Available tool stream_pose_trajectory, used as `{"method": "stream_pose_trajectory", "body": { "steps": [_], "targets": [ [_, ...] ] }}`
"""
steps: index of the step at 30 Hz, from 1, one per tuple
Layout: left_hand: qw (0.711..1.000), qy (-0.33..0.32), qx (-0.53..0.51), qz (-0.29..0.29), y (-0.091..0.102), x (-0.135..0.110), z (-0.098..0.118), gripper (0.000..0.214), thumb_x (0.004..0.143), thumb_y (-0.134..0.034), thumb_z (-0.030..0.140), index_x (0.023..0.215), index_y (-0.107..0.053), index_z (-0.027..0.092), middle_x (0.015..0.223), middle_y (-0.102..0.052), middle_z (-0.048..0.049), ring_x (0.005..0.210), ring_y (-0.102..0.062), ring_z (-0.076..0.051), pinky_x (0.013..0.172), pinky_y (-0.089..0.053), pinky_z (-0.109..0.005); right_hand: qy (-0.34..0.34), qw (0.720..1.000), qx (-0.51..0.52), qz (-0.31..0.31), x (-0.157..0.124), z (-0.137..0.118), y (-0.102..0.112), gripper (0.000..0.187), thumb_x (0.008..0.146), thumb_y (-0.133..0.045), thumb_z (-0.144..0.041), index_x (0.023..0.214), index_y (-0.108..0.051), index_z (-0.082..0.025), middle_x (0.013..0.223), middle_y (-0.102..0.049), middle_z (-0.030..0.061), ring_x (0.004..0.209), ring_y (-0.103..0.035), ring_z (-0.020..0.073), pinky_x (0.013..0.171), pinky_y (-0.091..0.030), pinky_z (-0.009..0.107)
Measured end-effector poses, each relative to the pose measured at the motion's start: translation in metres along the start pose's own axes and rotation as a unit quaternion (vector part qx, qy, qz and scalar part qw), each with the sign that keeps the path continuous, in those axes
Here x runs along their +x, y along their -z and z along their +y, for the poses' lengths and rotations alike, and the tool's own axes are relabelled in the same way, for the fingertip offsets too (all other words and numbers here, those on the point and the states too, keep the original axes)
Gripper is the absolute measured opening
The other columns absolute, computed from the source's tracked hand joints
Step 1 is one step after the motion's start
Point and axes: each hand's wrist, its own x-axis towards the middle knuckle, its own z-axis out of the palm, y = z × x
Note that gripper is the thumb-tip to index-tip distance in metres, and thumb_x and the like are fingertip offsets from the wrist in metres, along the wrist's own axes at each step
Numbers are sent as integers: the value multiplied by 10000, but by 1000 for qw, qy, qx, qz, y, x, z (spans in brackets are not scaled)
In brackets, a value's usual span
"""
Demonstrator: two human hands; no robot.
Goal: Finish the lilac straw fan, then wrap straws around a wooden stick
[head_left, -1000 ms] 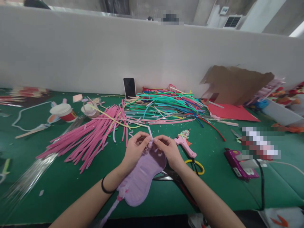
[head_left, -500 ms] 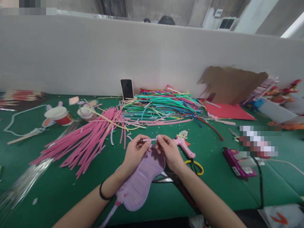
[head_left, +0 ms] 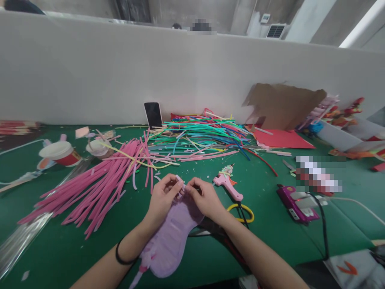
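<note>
While left hand (head_left: 162, 197) pinches lilac strip (head_left: 179, 179) in a closed grip, right hand (head_left: 207, 200) sits beside it, fingers bunched, hold unclear. Lilac pad (head_left: 172, 243) sits lower centre; cord (head_left: 137, 279) looks attached lower left; top end looks unfinished.

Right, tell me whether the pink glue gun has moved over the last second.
No: the pink glue gun lies in the same spot relative to the purple power strip; both slid left in the picture as the view itself moved.

You're in a craft workshop: a glue gun (head_left: 230, 188) lies right of your hands (head_left: 164, 196), colourful pipe cleaners (head_left: 204, 131) beyond them.
</note>
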Motion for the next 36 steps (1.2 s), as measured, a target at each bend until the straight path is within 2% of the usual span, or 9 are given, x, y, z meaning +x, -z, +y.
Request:
{"method": "stream_pose_trajectory", "body": {
  "steps": [5,8,12,18,20,25,30,33,36],
  "targets": [
    [999,30,-13,-29,0,1,-1,245,798,-700,372,785,-558,172,614,-556,40,523,-494,-78,504,-399,-178,42,997,-47,-40,0,-2,5,185,891,-557,-276,748,-627,-181,727,-658,11,679,-557,137,637,-394,257],
    [998,37,-41,-9,1,5,-1,235,803,-695,367,814,-557,178,598,-561,45,501,-494,-74,491,-392,-173,-26,998,54,-18,1,-3,3,205,855,-610,-373,802,-644,-178,727,-656,7,641,-565,130,603,-427,252],
    [997,29,-68,17,1,7,-2,230,799,-705,363,856,-575,183,609,-570,49,517,-513,-74,515,-419,-173,-133,964,230,-24,2,-5,-1,359,729,-719,-505,830,-651,-168,664,-629,-15,543,-535,107,520,-442,236],
    [999,24,-21,9,-1,2,-2,237,813,-678,383,861,-564,181,590,-572,45,522,-507,-88,512,-415,-184,-168,922,347,31,3,-5,-1,367,687,-768,-499,783,-654,-164,660,-607,-24,585,-544,89,512,-413,196],
    [1000,16,3,11,-1,2,-2,231,811,-674,377,862,-563,181,600,-572,43,533,-509,-93,520,-418,-191,-163,930,327,33,3,-4,0,366,701,-755,-502,776,-636,-165,646,-595,-28,570,-529,88,514,-406,200],
    [999,-21,40,11,0,2,-1,217,827,-646,365,773,-551,177,626,-549,40,564,-515,-97,550,-427,-201,-90,981,172,-7,1,-6,0,358,769,-679,-513,731,-596,-167,586,-536,-34,517,-454,87,513,-370,223],
    [995,-41,91,-16,0,0,-2,203,819,-650,351,760,-591,166,682,-568,25,591,-519,-94,559,-425,-195,-50,996,56,-39,-3,-7,0,263,837,-602,-418,755,-594,-169,683,-584,4,600,-501,115,552,-396,235],
    [998,-14,62,-15,0,1,-4,215,814,-661,368,777,-577,173,649,-558,36,562,-515,-90,537,-421,-191,-40,998,46,-22,-3,-5,-2,244,848,-590,-399,771,-606,-168,722,-620,19,644,-535,126,595,-424,245],
    [1000,21,6,9,1,3,-5,228,798,-682,383,820,-571,185,605,-545,52,521,-498,-82,504,-403,-180,-76,990,120,-17,-1,-4,-4,300,830,-611,-464,790,-619,-167,705,-622,13,601,-530,118,564,-430,241]
  ]
}}
